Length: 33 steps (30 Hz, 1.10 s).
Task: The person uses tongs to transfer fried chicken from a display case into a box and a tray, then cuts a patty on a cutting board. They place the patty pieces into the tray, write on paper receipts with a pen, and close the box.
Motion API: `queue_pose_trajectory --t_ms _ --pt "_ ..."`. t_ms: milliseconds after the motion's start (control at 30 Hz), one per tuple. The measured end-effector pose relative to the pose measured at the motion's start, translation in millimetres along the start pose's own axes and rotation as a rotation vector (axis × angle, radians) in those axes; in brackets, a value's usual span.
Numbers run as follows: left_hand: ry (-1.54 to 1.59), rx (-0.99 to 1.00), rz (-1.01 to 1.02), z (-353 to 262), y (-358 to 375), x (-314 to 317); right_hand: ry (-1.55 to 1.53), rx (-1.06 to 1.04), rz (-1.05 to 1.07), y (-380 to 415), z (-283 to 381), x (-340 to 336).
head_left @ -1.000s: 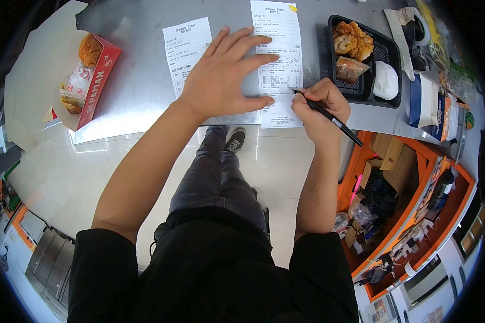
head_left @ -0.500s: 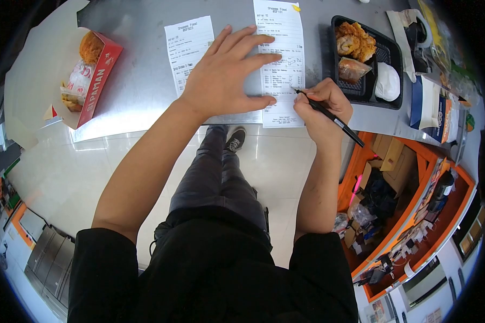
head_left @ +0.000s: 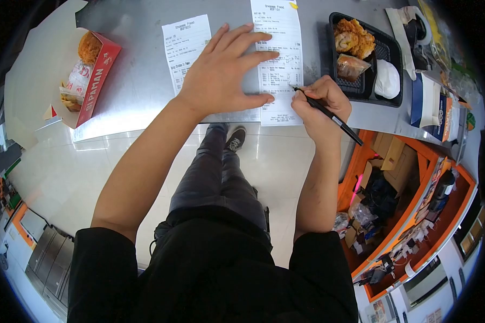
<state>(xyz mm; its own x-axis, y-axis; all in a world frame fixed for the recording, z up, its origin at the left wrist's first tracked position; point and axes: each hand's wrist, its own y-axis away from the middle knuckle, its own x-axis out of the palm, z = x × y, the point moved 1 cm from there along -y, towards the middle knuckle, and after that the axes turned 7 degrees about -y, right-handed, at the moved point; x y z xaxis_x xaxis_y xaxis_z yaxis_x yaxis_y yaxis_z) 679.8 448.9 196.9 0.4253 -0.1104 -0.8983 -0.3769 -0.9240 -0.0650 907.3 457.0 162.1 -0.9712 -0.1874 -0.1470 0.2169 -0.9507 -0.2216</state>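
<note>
My left hand [head_left: 221, 72] lies spread and flat, its fingertips and thumb on the left edge of a long printed receipt [head_left: 277, 48]. Beneath and left of that hand is a shorter receipt [head_left: 186, 40], partly covered by it. A black pen [head_left: 326, 111] is pinched in my right hand [head_left: 324, 107], and its tip meets the lower part of the long receipt. Some pen marks show among the printed lines. To the right, a black tray [head_left: 396, 54] holds fried chicken [head_left: 354, 39], a small sauce packet [head_left: 352, 68] and a white wrapped bundle [head_left: 386, 79].
At the left of the metal table [head_left: 145, 64] stands an open red-and-white box [head_left: 99, 78] with fried food and a wrapped item. Packets and tape [head_left: 423, 32] crowd the right edge. An orange shelf unit [head_left: 353, 188] with cartons and bags stands below right.
The pen tip has shifted slightly left and up along the long receipt. Both receipts sit marginally further left and up in view. My left hand stays spread in place.
</note>
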Motion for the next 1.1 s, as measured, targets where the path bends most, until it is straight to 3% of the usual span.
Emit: queue_pose_trajectory --t_ms 767,967,1100 --pt "-0.062 0.014 0.037 0 0 1 0.040 -0.056 0.001 1 -5 -2" --pt "-0.067 0.011 0.034 1 0 2 -0.446 0.247 -0.234 6 24 4" --pt "-0.050 -0.005 0.030 0 1 1 0.106 -0.126 -0.024 4 25 4"
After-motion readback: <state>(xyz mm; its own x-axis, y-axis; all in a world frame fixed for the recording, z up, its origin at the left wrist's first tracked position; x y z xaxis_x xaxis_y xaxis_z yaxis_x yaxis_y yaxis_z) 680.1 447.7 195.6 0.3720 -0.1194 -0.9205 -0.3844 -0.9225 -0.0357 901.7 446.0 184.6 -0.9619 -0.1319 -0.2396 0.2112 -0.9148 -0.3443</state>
